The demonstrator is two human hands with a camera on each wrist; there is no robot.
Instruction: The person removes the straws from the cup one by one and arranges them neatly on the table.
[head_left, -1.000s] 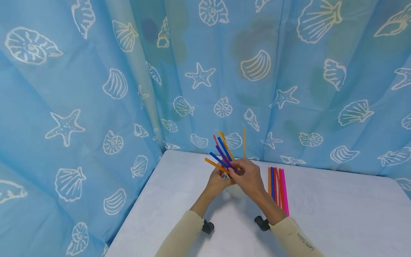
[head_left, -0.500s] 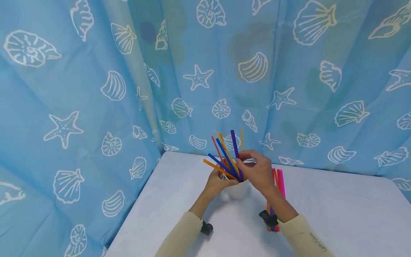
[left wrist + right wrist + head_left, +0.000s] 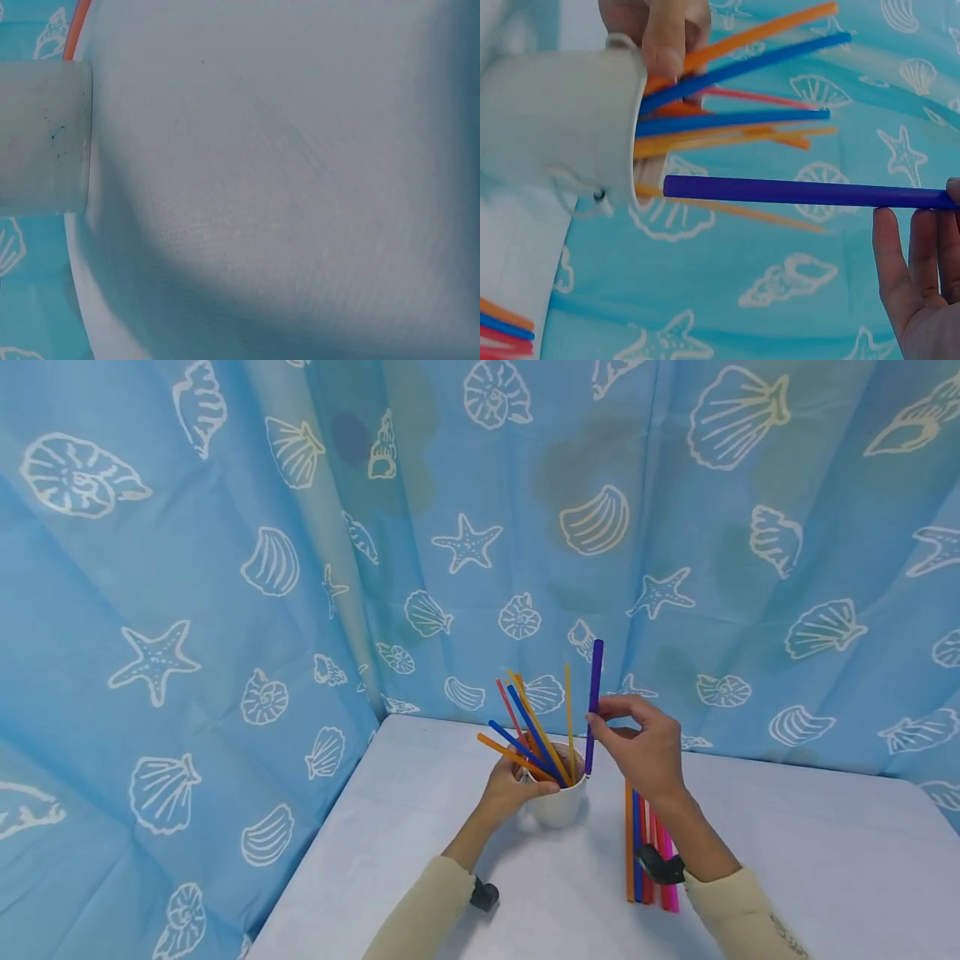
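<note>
Upright in the air, a purple straw point(image 3: 596, 681) is pinched in my right hand point(image 3: 647, 749). Its lower end is close to the right rim of a small white bucket point(image 3: 557, 808). My left hand point(image 3: 508, 789) grips that rim from the left, thumb in front and fingers partly hidden behind the straws. Several blue point(image 3: 531, 727), orange point(image 3: 504, 749), yellow and red straws lean out of the bucket. In the right wrist view, the purple straw point(image 3: 802, 192) lies apart from the others, and the bucket point(image 3: 562, 127) shows a wire handle.
A row of orange, blue, red and pink straws point(image 3: 630, 852) lies on the white table point(image 3: 787, 852), partly under my right forearm. Behind the table hangs a blue shell-print curtain point(image 3: 480, 485). The left wrist view shows the bucket's lower part point(image 3: 45, 142) and the tabletop.
My right hand has drawn the purple straw out from among the straws in the bucket, moving up and right. My left hand has stayed at the rim.
</note>
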